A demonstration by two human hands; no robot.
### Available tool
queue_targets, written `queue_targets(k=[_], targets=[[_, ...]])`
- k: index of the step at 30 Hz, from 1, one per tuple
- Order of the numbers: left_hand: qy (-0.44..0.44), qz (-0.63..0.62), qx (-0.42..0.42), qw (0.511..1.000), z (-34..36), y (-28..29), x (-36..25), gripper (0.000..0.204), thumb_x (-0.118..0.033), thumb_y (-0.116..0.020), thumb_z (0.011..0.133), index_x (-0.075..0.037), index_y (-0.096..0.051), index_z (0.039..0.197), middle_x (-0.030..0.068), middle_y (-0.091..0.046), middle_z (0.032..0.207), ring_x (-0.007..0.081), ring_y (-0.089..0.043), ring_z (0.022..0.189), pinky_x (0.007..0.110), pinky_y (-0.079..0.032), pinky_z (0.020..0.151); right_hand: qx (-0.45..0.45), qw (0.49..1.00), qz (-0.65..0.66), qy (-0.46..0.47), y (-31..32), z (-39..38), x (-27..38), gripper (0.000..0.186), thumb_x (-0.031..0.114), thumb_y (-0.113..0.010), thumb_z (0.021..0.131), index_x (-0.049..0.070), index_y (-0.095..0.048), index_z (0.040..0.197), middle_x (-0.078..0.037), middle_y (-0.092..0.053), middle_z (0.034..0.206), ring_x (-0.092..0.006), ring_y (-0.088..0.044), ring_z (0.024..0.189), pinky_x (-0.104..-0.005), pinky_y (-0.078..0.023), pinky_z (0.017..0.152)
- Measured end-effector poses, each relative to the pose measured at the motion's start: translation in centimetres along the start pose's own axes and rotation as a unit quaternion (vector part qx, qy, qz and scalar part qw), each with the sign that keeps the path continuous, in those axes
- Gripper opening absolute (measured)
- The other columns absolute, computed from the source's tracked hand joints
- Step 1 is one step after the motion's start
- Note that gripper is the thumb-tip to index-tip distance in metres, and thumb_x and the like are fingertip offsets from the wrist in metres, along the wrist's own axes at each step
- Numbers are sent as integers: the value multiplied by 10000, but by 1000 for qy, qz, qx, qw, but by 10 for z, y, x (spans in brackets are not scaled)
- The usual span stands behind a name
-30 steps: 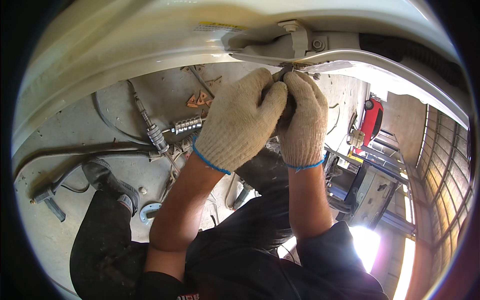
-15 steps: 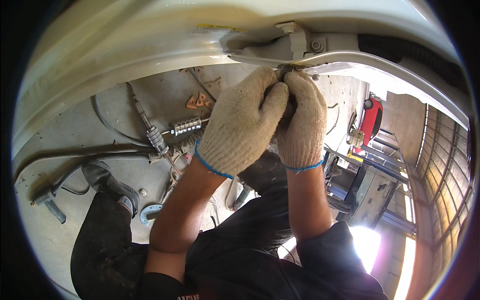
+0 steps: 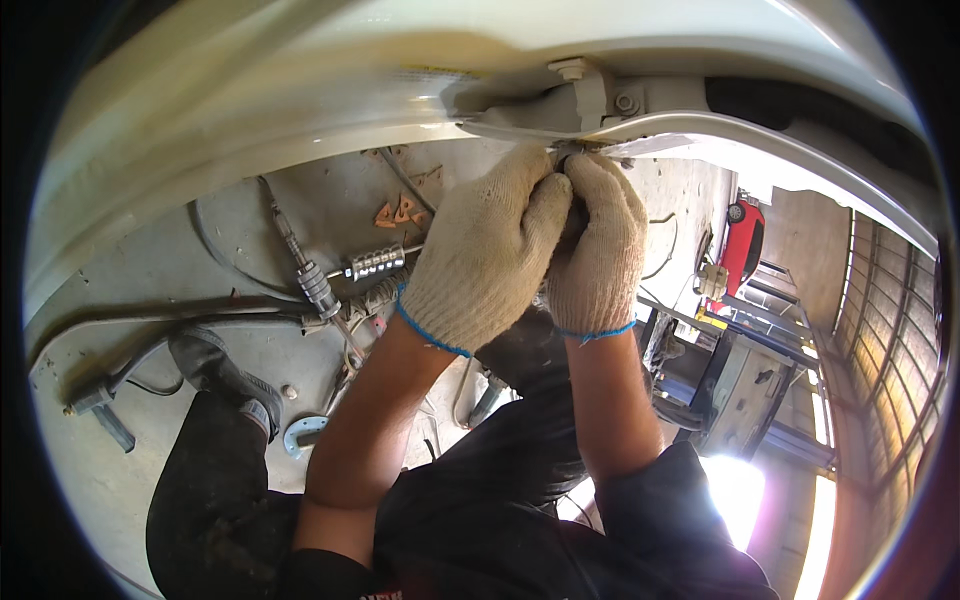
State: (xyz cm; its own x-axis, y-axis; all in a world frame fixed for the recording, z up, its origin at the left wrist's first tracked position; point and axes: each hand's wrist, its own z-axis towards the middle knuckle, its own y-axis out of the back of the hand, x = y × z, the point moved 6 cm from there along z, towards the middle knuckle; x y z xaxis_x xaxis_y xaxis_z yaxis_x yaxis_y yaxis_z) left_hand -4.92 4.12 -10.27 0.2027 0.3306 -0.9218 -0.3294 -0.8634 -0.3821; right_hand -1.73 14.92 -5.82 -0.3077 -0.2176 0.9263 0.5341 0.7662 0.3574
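Both my hands wear cream knit work gloves with blue cuffs and meet at the lower edge of a pale car body panel (image 3: 330, 110). My left hand (image 3: 488, 245) has its thumb and fingers pressed together just under that edge. Close beside it, my right hand (image 3: 598, 240) is curled with its fingertips at the same spot. A small dark piece (image 3: 568, 158) shows between the fingertips; its kind is too hidden to tell. Above the hands sit a bracket (image 3: 590, 95) and a bolt (image 3: 627, 103).
On the floor to the left lie a slide hammer (image 3: 375, 263), an air-line coupling (image 3: 318, 290), cables and a tool with a dark handle (image 3: 110, 420). Orange scraps (image 3: 400, 212) lie behind. A round blue-grey disc (image 3: 304, 436) is near my boot (image 3: 225, 370). At right stand a tool cabinet (image 3: 745, 390) and a red car (image 3: 740, 245).
The view has shifted slightly. Both hands stay at the panel edge, close together, with only a small movement of the fingers.
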Motion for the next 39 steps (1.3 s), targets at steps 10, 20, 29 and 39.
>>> queue_targets(k=[10, 20, 29, 39], targets=[[-2, 15, 15, 1000, 2, 1, -2, 169, -164, -541, 981, -1, -547, 940, 194, -586, 759, 334, -604, 680, 407, -471, 624, -6, 1000, -18, 13, -1, 0, -1, 192, 174, -578, 916, 10, -677, 913, 27, -554, 680, -35, -458, 542, -196, -336, 458], [0, -1, 21, 1000, -1, 2, -1, 155, -148, -547, 980, 5, -560, 956, 178, -589, 749, 277, -593, 653, 379, -470, 616, 6, 1000, -27, 6, -1, 0, 1, 189, 167, -576, 917, 5, -673, 910, 22, -561, 695, -39, -469, 561, -196, -351, 475], [-38, 18, 0, 999, 0, 2, -6, 158, -152, -541, 982, 4, -552, 960, 180, -575, 731, 273, -591, 639, 371, -460, 596, 6, 1000, -21, -20, -2, 1, 6, 183, 152, -563, 907, 6, -667, 866, 9, -563, 716, -55, -482, 597, -208, -379, 513], [4, 1, -2, 1000, -2, -5, 2, 163, -155, -536, 980, 2, -542, 936, 196, -579, 747, 298, -603, 664, 392, -471, 623, 22, 996, -75, 39, 0, 3, 9, 181, 151, -572, 903, 3, -674, 877, 9, -559, 710, -57, -487, 605, -220, -384, 510]])
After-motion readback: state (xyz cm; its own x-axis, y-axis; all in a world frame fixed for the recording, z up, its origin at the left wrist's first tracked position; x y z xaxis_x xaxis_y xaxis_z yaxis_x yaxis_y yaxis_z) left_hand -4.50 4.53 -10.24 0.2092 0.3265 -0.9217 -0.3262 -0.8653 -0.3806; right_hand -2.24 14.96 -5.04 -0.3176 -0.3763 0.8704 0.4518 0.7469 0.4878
